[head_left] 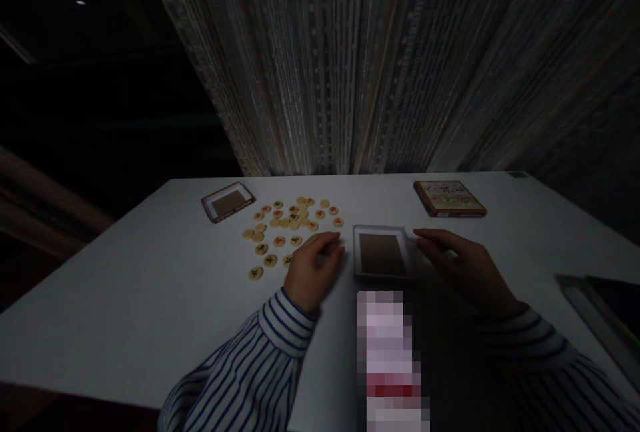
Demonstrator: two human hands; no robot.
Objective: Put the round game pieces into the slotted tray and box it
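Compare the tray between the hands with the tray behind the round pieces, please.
The near tray has a pale rim, the far tray a dark red rim. The near tray sits straight, the far tray turned at an angle. Both are rectangular, brown inside a white border.

A curtain of long hanging strands [350, 65] fills the far side, behind a white table [150, 272]. On the table's far right stands a printed game box [449, 197], and on its far left a shallow brown-lined tray [228, 202]. At the right edge lies a dark flat object [595, 312] — what it is, unclear — and a pixelated strip [385, 359] is too blurred to tell.
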